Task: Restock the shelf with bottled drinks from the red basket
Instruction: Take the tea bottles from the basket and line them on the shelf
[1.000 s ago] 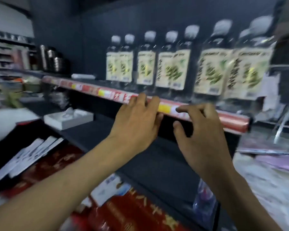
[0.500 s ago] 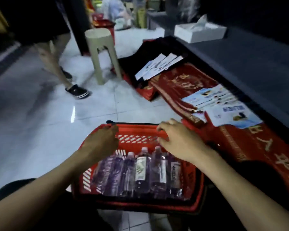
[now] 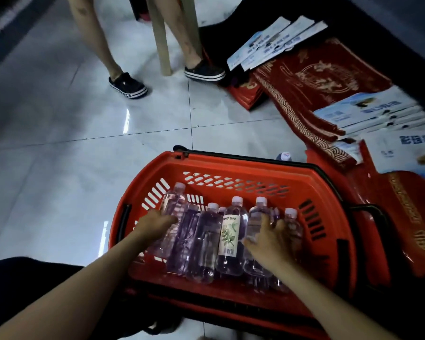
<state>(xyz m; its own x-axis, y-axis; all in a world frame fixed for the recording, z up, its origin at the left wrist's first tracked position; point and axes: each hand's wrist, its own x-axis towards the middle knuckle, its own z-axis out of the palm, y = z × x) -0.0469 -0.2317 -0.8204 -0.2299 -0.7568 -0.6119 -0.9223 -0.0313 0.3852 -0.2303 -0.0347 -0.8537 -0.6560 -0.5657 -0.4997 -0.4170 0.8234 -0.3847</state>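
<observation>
A red basket [image 3: 231, 165] stands on the tiled floor below me. Several clear bottled drinks with white caps lie in it side by side; one shows its leaf label [image 3: 228, 239]. My left hand [image 3: 155, 223] grips the leftmost bottle [image 3: 173, 204], which is tilted up a little from the others. My right hand [image 3: 268, 238] curls round a bottle [image 3: 257, 217] towards the right of the row, thumb on its left side and fingers on its right. The shelf is out of view.
Another person's legs in black clogs [image 3: 128, 85] stand beyond the basket beside a pale stool leg [image 3: 163, 45]. Red boxes [image 3: 324, 77] and stacked leaflets [image 3: 371, 111] lie to the right. One bottle cap [image 3: 284, 155] shows just behind the basket.
My view dropped from the shelf to the floor basket. Both hands left the shelf edge, passed the basket's rim and now reach in among the bottles. The other person has stepped closer.
</observation>
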